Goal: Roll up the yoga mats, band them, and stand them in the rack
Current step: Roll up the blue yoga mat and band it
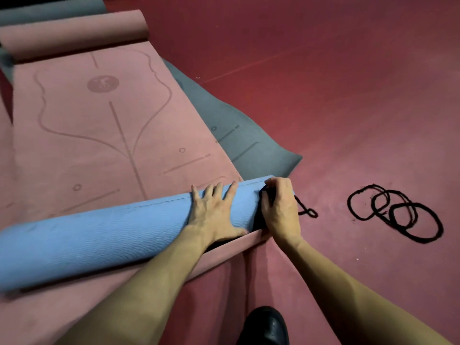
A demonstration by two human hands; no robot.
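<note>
A rolled blue yoga mat [99,235] lies across the near end of a flat pink mat [99,135]. My left hand [215,212] presses flat on top of the blue roll near its right end, fingers spread. My right hand [280,207] grips a black band [265,197] at the roll's right end; a loop of that band [308,211] trails onto the floor beside it.
Several loose black bands [395,215] lie on the red floor [348,95] to the right. A grey mat [239,138] sticks out from under the pink one. The pink mat's far end is curled into a roll [74,33]. A black shoe [266,324] shows at the bottom.
</note>
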